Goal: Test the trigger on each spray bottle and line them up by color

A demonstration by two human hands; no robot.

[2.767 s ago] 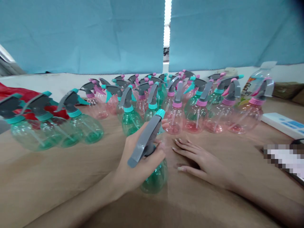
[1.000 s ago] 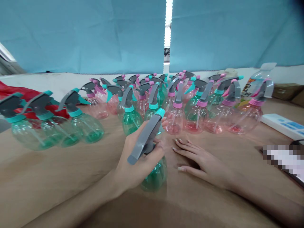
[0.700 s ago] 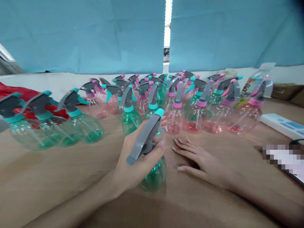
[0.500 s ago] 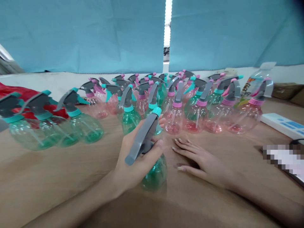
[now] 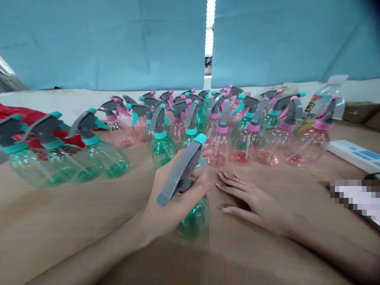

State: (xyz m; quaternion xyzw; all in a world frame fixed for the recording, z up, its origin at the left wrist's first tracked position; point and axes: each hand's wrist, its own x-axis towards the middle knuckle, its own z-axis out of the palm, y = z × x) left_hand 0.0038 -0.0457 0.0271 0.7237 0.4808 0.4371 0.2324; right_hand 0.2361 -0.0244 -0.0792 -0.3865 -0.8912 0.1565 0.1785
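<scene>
My left hand point(image 5: 175, 194) is wrapped round the neck of a green spray bottle point(image 5: 194, 219) with a grey head and turquoise nozzle. The bottle stands on the brown tabletop, its nozzle pointing away from me, and my fingers hide its collar. To the right, my right hand point(image 5: 247, 196) lies flat on the table, fingers spread, holding nothing. Beyond my hands stand pink spray bottles point(image 5: 218, 150) and a green spray bottle point(image 5: 163, 148), among several more in both colours.
More green spray bottles point(image 5: 114, 162) form a row at left, before a red plastic bag point(image 5: 35, 118). At right are a labelled clear bottle point(image 5: 322, 97), a white device with blue buttons point(image 5: 356, 154) and a blurred-out flat object point(image 5: 356, 200). A blue curtain point(image 5: 103, 43) hangs behind.
Hardly anything differs. My left hand and the green spray bottle have shifted very slightly to the right; my right hand has stayed in place on the table.
</scene>
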